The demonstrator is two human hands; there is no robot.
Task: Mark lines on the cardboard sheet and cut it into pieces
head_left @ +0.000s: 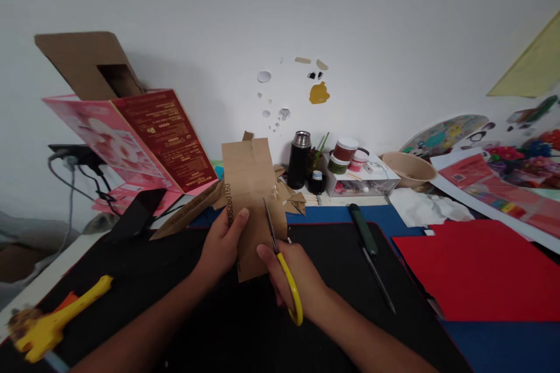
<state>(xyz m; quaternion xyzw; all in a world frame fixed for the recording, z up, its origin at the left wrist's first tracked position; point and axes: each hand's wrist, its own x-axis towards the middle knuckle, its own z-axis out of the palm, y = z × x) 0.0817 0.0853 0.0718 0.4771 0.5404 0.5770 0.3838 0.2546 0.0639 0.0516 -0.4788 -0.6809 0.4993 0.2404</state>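
Observation:
A piece of brown cardboard (249,174) with printed numbers along its left side stands tilted up in front of me. My left hand (225,241) grips its lower left edge, thumb on the near face and the other fingers behind. In my right hand (297,276) is a pair of scissors (289,282) with yellow handles. One blade lies across the near face of the cardboard, pointing up and away; the other blade is hidden, apparently behind the sheet. My right thumb rests close to the cardboard's lower part.
On the black mat (210,332) lie a green-handled knife (363,233) at right and a yellow toy-like tool (65,317) at left. Red paper (485,271) lies right. Behind stand a pink box (144,133), a black thermos (300,160), jars (345,151) and cardboard scraps (293,198).

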